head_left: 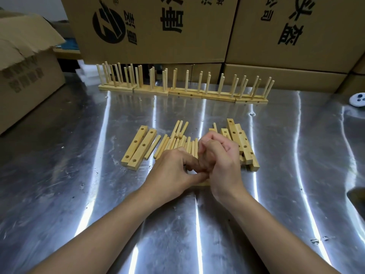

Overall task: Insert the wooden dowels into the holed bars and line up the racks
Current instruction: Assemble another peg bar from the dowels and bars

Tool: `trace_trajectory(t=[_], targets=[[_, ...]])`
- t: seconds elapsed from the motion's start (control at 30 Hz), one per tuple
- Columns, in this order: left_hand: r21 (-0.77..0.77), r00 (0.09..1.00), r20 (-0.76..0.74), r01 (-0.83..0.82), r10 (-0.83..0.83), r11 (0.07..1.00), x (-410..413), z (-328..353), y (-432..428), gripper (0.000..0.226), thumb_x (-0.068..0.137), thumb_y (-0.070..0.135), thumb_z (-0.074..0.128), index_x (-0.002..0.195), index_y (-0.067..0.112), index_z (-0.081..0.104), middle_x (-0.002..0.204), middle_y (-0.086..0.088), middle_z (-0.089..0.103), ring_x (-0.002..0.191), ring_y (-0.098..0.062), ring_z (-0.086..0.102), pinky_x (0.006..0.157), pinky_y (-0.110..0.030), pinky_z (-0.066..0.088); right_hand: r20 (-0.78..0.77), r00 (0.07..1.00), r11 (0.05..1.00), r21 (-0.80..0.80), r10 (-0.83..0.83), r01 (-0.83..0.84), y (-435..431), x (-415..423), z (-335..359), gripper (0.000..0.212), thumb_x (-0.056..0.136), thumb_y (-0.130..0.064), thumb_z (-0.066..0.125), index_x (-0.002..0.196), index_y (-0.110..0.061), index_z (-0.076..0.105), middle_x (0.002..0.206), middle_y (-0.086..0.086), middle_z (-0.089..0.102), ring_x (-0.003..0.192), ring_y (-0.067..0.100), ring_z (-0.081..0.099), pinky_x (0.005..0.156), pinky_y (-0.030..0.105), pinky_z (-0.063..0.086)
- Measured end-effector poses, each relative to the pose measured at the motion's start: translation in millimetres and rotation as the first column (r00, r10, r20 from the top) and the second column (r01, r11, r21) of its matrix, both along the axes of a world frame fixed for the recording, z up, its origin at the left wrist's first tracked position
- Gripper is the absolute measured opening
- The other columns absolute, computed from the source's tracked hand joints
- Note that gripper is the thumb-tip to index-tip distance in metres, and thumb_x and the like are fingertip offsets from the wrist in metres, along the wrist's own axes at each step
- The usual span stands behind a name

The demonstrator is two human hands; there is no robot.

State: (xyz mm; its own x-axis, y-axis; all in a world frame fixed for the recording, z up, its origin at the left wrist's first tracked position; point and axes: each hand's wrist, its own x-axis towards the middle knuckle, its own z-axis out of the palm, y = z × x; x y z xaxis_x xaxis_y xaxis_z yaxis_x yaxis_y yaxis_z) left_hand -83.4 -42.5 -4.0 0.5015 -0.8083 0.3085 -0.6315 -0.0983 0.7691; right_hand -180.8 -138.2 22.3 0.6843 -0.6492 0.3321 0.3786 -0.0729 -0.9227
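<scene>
From the head view, both hands meet at the middle of the steel table (79, 175). Our left hand (173, 171) has a narrow grip, thumb and fingers pinching a holed bar (201, 184), of which only a pale sliver shows beneath the two hands. Our right hand (219, 157) is curled into a tight grip round a dowel (214, 127), whose tip pokes up just above the knuckles; the rest is hidden, so we cannot tell whether it sits in a hole.

Just beyond the hands lie the loose dowels (177, 143), partly covered by our fingers. To their left two spare bars (139, 148) lie side by side, touching. To the right a pile of bars (243, 145) lies partly behind the right hand.

At the far edge the finished racks (183, 91) stand in a row, end to end, pegs upright. Behind them rise printed cardboard boxes (150, 28); an open box (25, 86) stands far left, and a small white round object (357, 98) lies far right.
</scene>
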Motion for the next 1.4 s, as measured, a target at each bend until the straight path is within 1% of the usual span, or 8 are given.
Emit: trace_trajectory(t=[0.23,0.33,0.6,0.87,0.97,1.13,1.27,1.4], targets=[[0.212,0.923,0.344,0.104,-0.173,0.972,24,13,14,0.037,0.075,0.065,0.085,0.098,0.036,0.082,0.081,0.026,0.064,0.094,-0.002,0.054,0.082,-0.030,0.047,-0.082,0.995,0.998,-0.003,-0.057,0.057,0,0,-3,0.035,0.096,-0.030,0.062,0.063,-0.018,0.054,0.055,-0.006,0.037,0.054,0.014,0.032,0.053,0.032,0.028],[0.224,0.948,0.270,0.107,-0.168,0.969,25,14,16,0.018,0.077,0.058,0.089,0.083,0.046,0.077,0.078,0.022,0.065,0.093,-0.005,0.056,0.076,-0.035,0.052,-0.115,0.987,0.993,0.022,-0.110,0.114,5,4,-8,0.047,0.098,-0.034,0.063,0.058,-0.022,0.041,0.058,-0.002,0.030,0.056,0.016,0.027,0.055,0.030,0.027],[0.230,0.936,0.294,0.127,-0.193,0.965,24,15,15,0.039,0.079,0.059,0.087,0.065,0.057,0.051,0.076,0.024,0.061,0.090,-0.003,0.053,0.074,-0.032,0.049,-0.041,0.979,0.968,-0.161,-0.201,0.192,1,9,-15,0.052,0.097,-0.015,0.064,0.056,-0.005,0.034,0.051,0.009,0.029,0.052,0.013,0.028,0.057,0.010,0.038],[0.177,0.936,0.283,0.165,-0.211,0.970,31,17,18,0.018,0.082,0.058,0.083,0.076,0.051,0.068,0.078,0.023,0.066,0.091,-0.005,0.057,0.076,-0.035,0.051,-0.030,0.982,0.959,-0.223,-0.184,0.173,0,6,-14,0.052,0.101,-0.011,0.064,0.057,-0.002,0.037,0.052,0.013,0.032,0.052,0.010,0.031,0.054,0.014,0.034],[-0.027,0.987,0.160,-0.024,0.028,0.999,55,29,28,0.015,0.093,0.045,0.079,0.091,0.032,0.084,0.084,0.023,0.074,0.094,-0.004,0.062,0.085,-0.026,0.047,-0.030,0.985,0.955,-0.251,-0.172,0.160,-3,1,-15,0.053,0.105,-0.011,0.063,0.058,0.003,0.039,0.050,0.011,0.034,0.050,0.010,0.032,0.058,0.011,0.037],[-0.101,0.868,0.244,-0.420,0.432,0.902,98,33,53,0.010,0.099,0.032,0.072,0.099,0.031,0.082,0.093,0.017,0.074,0.094,-0.004,0.059,0.083,-0.015,0.041,-0.066,0.977,0.937,-0.302,-0.201,0.173,-22,-8,-13,0.052,0.106,-0.016,0.062,0.061,0.000,0.043,0.053,0.013,0.039,0.051,0.015,0.036,0.052,0.024,0.034],[0.066,0.858,0.375,-0.404,0.352,0.913,108,21,52,0.016,0.101,0.036,0.068,0.114,0.035,0.077,0.107,0.016,0.070,0.110,-0.012,0.055,0.093,-0.038,0.045,-0.112,0.981,0.944,-0.306,-0.161,0.120,-31,-10,-11,0.041,0.103,-0.026,0.063,0.067,-0.006,0.053,0.056,0.010,0.043,0.054,0.027,0.039,0.054,0.038,0.035],[0.235,0.875,0.455,-0.295,0.163,0.926,107,13,46,0.019,0.102,0.038,0.065,0.116,0.044,0.076,0.125,0.021,0.060,0.130,-0.009,0.044,0.102,-0.039,0.028,-0.091,0.991,0.960,-0.270,-0.097,0.069,-31,-14,-6,0.023,0.099,-0.029,0.062,0.084,-0.012,0.064,0.062,-0.005,0.052,0.059,0.021,0.052,0.056,0.034,0.045]])
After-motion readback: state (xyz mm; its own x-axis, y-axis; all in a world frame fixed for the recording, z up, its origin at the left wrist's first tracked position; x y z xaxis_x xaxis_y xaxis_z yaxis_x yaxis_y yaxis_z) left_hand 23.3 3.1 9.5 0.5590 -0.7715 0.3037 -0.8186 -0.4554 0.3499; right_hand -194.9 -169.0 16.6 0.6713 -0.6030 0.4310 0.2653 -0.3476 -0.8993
